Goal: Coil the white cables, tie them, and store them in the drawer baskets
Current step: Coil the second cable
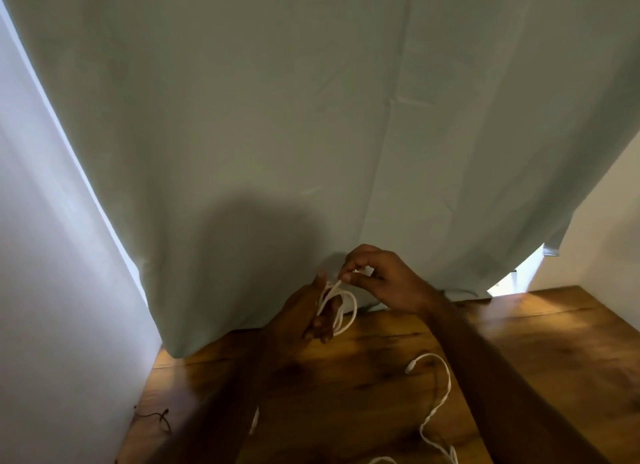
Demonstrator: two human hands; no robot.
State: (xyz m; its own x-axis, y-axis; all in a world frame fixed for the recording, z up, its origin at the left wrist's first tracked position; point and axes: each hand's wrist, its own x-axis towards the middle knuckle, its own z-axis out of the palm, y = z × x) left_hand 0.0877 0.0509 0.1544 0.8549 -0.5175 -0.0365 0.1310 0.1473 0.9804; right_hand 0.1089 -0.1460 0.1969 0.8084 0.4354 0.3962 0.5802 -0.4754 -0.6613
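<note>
My left hand point(306, 316) holds a small coil of white cable point(343, 311) above the wooden table point(540, 342), its fingers curled round the loops. My right hand point(377, 280) is just above and to the right, pinching one strand of that cable at the top of the coil. A second white cable point(438, 411) lies loose on the table under my right forearm, its plug end near the middle and the rest snaking toward the bottom edge. No drawer or baskets are in view.
A pale green curtain point(311, 117) hangs right behind the table and fills most of the view. A white wall point(52, 255) stands at the left. A thin dark wire point(156, 417) lies at the table's left edge. Bright light enters at the curtain's lower right corner.
</note>
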